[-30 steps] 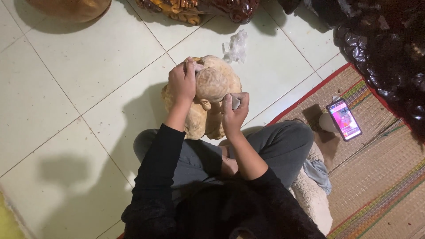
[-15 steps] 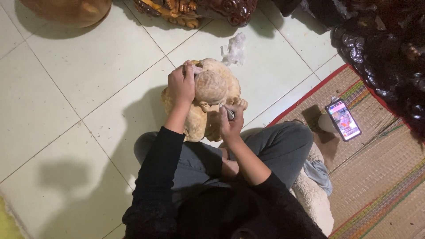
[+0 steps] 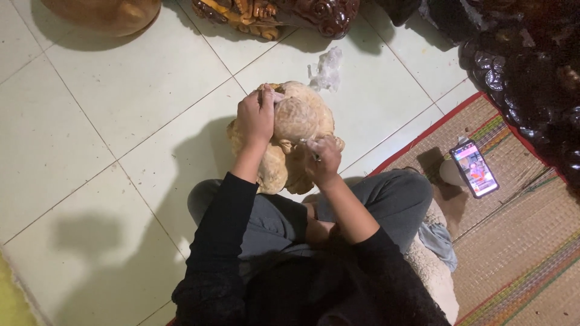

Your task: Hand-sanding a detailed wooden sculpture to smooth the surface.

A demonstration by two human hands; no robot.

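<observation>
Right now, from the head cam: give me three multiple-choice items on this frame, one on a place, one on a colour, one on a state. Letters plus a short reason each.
1. Where does the phone lie?
A. on the woven mat
B. on the bare floor tiles
C. on the person's lap

2. What colour are the person's sleeves?
A. white
B. black
C. red

3. What is the left hand doing?
A. hanging free in the air
B. resting flat on the tiles
C. gripping the top of the pale wooden carving

Key:
1 A, the lit phone rests on the striped mat at the person's right, past its red edge.
2 B, both forearms are covered in black cloth.
3 C, the left hand is closed over the carving's upper edge, while the right hand presses what looks like a small tool against its front.
</observation>
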